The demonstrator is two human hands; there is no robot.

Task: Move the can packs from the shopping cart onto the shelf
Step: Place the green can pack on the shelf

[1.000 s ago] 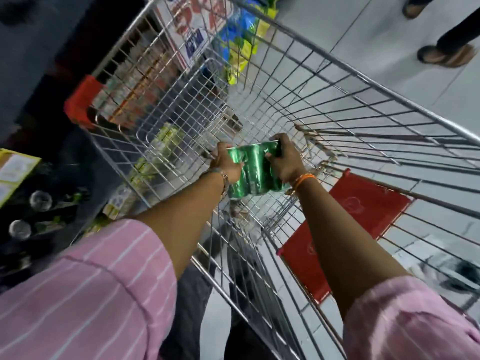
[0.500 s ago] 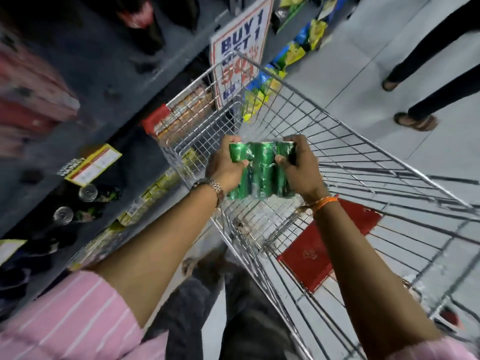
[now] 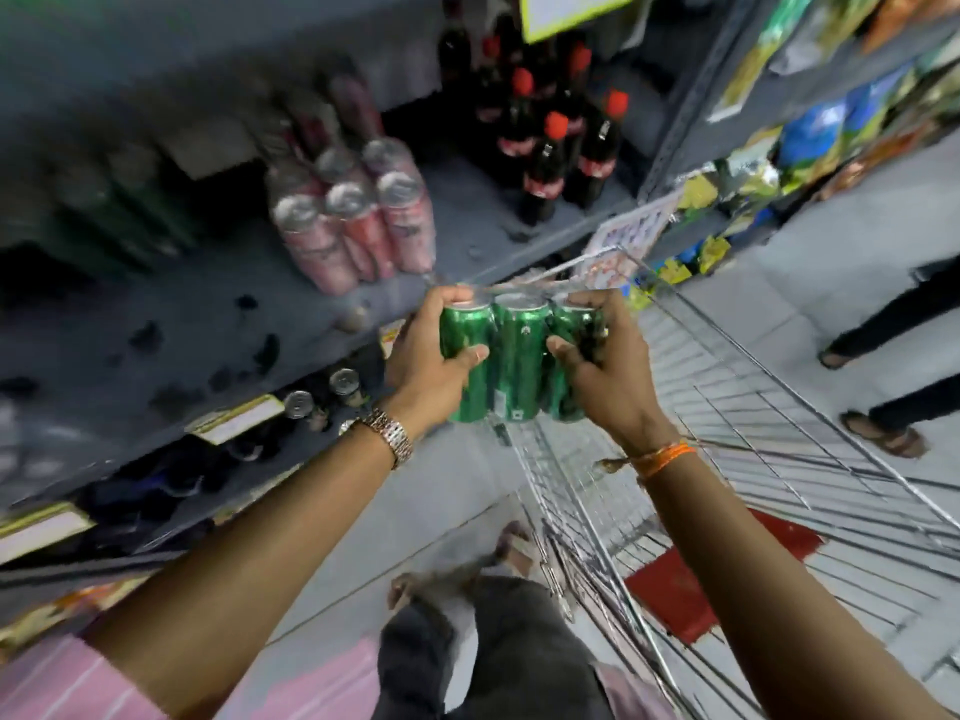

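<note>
Green shrink-wrapped pack of cans (image 3: 511,356), held upright in the air between both hands. The left hand (image 3: 431,356) clamps its left side, the right hand (image 3: 605,366) its right side, thumbs across the front. It sits above the wire shopping cart (image 3: 737,407), just right of the grey shelf (image 3: 218,314). Farther left on that shelf stands a pink can pack (image 3: 358,220), with red-capped cola bottles (image 3: 550,148) beyond.
</note>
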